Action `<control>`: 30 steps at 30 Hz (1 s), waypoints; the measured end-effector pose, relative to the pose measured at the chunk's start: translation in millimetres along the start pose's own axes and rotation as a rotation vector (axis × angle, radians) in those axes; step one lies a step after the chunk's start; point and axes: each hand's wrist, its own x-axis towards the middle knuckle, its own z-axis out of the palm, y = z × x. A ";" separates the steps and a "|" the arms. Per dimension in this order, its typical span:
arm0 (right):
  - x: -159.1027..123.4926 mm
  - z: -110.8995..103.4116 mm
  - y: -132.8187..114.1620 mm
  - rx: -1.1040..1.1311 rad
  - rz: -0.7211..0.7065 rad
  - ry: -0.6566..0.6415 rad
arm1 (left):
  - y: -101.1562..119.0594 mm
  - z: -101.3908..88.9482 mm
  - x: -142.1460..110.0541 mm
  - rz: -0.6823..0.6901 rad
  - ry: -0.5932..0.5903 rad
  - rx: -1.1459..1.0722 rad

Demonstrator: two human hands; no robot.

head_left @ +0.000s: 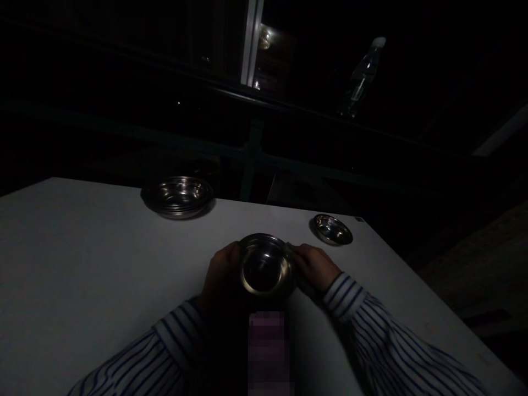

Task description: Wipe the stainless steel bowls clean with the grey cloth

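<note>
A round, shiny metal bowl (pixel 266 269) is between my hands near the middle of the white table, its inside facing me. My left hand (pixel 220 272) closes on the bowl's left rim. From the other side, my right hand (pixel 313 267) grips the right rim, with a small pale bit of something by its fingertips that is too dark to make out. The undersides of both hands are lost in shadow.
A stack of metal bowls (pixel 179 198) stands at the table's far edge, left of centre. One smaller metal dish (pixel 333 229) sits toward the far right corner of the white table (pixel 103 264). Behind, a clear bottle (pixel 363 80) stands on a dark ledge.
</note>
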 end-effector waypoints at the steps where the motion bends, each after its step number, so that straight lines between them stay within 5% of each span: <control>1: 11.0 -3.2 1.2 -0.033 -0.027 -0.021 | 1.2 -0.7 0.3 0.009 -0.003 0.006; 9: 75.2 -11.7 -10.8 -0.177 -0.319 -0.174 | 1.9 3.4 -4.2 0.050 0.063 0.037; 19: 101.9 2.3 -59.0 -0.281 -0.613 -0.253 | -10.5 0.0 9.3 0.053 0.147 0.114; 23: 102.2 5.4 -58.1 -0.220 -0.586 -0.260 | -6.4 -0.1 7.9 0.050 0.132 0.124; 30: 77.7 -1.0 -12.5 0.026 -0.326 -0.158 | 0.3 3.6 -1.7 0.032 0.139 0.133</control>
